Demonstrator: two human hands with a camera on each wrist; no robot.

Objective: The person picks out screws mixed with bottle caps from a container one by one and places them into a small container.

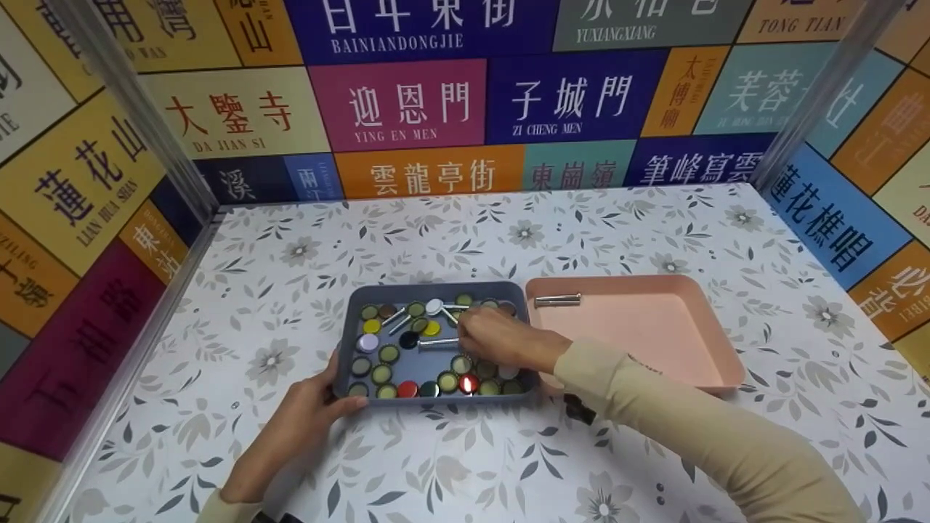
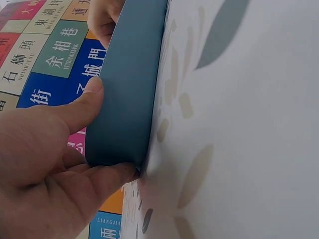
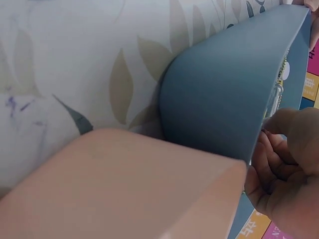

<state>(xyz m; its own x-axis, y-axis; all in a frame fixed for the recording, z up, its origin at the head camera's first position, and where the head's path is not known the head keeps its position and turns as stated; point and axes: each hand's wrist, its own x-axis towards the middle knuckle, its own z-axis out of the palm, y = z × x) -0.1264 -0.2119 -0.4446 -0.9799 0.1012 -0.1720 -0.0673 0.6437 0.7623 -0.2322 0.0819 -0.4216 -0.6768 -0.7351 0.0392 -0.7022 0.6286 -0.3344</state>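
A blue-grey tray [image 1: 436,401] holds many bottle caps, among them a red cap [image 1: 408,390], a black cap [image 1: 409,339] and a lilac cap [image 1: 368,343]. Several silver metal bolts [image 1: 400,324] lie among the caps. My left hand [image 1: 309,398] grips this tray at its near left corner, thumb on the rim and fingers against the outer wall, as the left wrist view shows. Inside the tray's right half, the curled fingers of my right hand [image 1: 501,338] pinch the end of a silver bolt [image 1: 438,343]. That hand covers some caps beneath it.
Against the blue-grey tray's right side stands a pink tray [image 1: 639,327] with a silver bolt [image 1: 558,300] near its far left corner. My right forearm crosses its near left corner. A flower-patterned cloth [image 1: 276,276] covers the table, with lettered panels behind and at both sides.
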